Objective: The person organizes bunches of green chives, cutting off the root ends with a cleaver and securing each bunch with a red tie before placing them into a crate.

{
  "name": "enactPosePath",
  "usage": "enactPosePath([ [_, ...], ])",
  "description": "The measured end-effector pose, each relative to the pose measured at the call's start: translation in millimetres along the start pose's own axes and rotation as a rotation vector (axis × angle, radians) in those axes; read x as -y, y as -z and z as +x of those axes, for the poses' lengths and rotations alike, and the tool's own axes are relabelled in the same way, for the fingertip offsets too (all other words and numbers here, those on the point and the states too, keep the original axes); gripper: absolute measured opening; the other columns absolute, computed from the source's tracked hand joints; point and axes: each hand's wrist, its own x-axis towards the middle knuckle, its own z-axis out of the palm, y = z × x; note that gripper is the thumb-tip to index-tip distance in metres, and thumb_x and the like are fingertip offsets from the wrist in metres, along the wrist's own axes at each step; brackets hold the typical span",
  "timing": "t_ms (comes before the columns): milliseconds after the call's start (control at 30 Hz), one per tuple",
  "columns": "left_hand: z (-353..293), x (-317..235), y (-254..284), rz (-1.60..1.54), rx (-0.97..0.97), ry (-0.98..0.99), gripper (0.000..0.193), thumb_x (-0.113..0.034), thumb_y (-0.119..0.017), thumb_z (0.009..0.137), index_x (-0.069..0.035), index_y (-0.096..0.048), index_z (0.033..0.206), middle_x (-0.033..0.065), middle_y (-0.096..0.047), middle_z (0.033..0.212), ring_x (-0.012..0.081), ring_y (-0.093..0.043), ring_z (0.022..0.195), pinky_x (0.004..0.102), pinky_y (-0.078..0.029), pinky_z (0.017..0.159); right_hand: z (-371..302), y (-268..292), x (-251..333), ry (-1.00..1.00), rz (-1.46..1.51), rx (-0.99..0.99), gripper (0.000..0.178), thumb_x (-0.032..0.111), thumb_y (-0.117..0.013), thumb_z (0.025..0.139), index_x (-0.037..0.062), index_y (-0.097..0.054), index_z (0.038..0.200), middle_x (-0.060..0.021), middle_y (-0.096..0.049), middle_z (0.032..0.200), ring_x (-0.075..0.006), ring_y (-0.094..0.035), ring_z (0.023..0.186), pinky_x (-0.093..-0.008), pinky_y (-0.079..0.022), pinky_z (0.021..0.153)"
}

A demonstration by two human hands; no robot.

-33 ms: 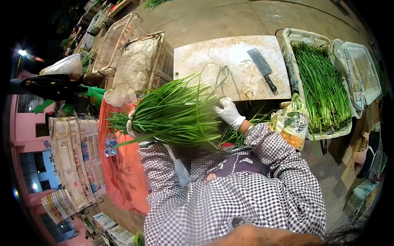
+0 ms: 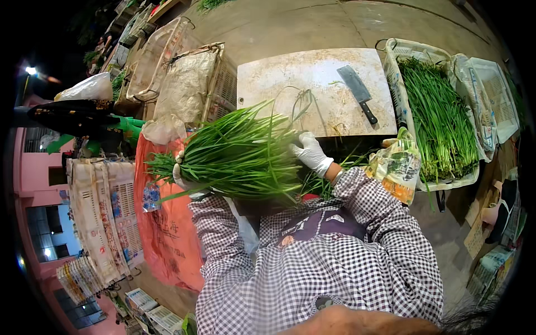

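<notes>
A large bunch of green chives (image 2: 240, 153) lies sideways in front of my chest, its pale stem ends to the right. My left hand (image 2: 180, 172), in a white glove, is closed round its leafy left part; most of that hand is hidden by leaves. At the stem ends is my gloved right hand (image 2: 314, 155), thumb and fingers apart, close to or touching the stems; I cannot tell which. A worn white cutting board (image 2: 285, 72) lies just beyond. On its right side rests a cleaver (image 2: 357, 92) with a black handle. A few thin leaves arch over the board's near edge.
To the right stands a white plastic crate (image 2: 392, 72) full of chives. A patterned plastic bag (image 2: 397, 167) hangs beside it. On the left are a red plastic bag (image 2: 167, 240), stacked crates (image 2: 103, 206) and a covered basket (image 2: 187, 84). Loose greens lie below my right hand.
</notes>
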Motion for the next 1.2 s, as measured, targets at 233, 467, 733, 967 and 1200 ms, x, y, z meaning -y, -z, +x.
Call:
enactPosePath([
  [233, -33.1, -24.0, 30.2, 0.007, -0.162, 0.108, 0.028, -0.022, -0.053, 0.093, -0.008, -0.06, 0.116, 0.0061, -0.063, 0.121, 0.0254, -0.059, 0.113, 0.0503, -0.046, 0.1, -3.9, 5.3, 14.2, -0.295, 0.631, 0.363, 0.029, 0.018, -0.072, 0.087, -0.0004, -0.068, 0.109, -0.0043, -0.071, 0.092, -0.0104, -0.062, 0.082, -0.0278, -0.051, 0.073],
  [467, -51.0, -15.7, 45.0, -0.012, -0.178, -0.036, 0.024, -0.018, -0.053, 0.092, -0.005, -0.063, 0.111, 0.0072, -0.063, 0.123, 0.0247, -0.058, 0.115, 0.0496, -0.044, 0.103, -4.1, 37.2, -1.2, -0.096, 0.265, 0.361, 0.02, 0.017, -0.073, 0.081, 0.0001, -0.072, 0.091, -0.0118, -0.07, 0.085, -0.0188, -0.066, 0.076, -0.0314, -0.051, 0.072],
  [733, -54.1, -20.5, 55.5, 0.137, -0.288, -0.116, 0.034, -0.027, -0.052, 0.091, -0.008, -0.063, 0.118, 0.007, -0.065, 0.119, 0.0252, -0.06, 0.111, 0.0504, -0.048, 0.099, -15.4, 91.0, -7.7, -0.032, -0.79, 0.192, 0.023, 0.031, -0.073, 0.078, 0.0119, -0.075, 0.09, -0.0109, -0.069, 0.09, -0.0308, -0.063, 0.087, -0.0401, -0.05, 0.077],
  [967, -38.1, -16.0, 45.3, 0.041, -0.166, -0.065, 0.034, -0.025, -0.058, 0.09, -0.005, -0.059, 0.119, 0.0053, -0.067, 0.115, 0.0221, -0.062, 0.107, 0.0502, -0.05, 0.097, -16.0, -35.3, 28.4, -0.225, 0.194, 0.138, 0.03, 0.032, -0.073, 0.082, 0.0035, -0.073, 0.091, -0.0138, -0.068, 0.082, -0.0268, -0.065, 0.078, -0.0374, -0.049, 0.07],
  [1200, -41.6, -21.7, 26.6, 0.047, -0.09, -0.022, 0.023, -0.021, -0.063, 0.088, -0.006, -0.061, 0.106, 0.0041, -0.063, 0.114, 0.0205, -0.061, 0.105, 0.0468, -0.049, 0.097, -19.3, -1.4, 15.5, 0.102, -0.18, 0.077, 0.01, 0.014, -0.064, 0.073, 0.0051, -0.059, 0.072, -0.0118, -0.059, 0.076, -0.0309, -0.058, 0.076, -0.0423, -0.047, 0.07],
])
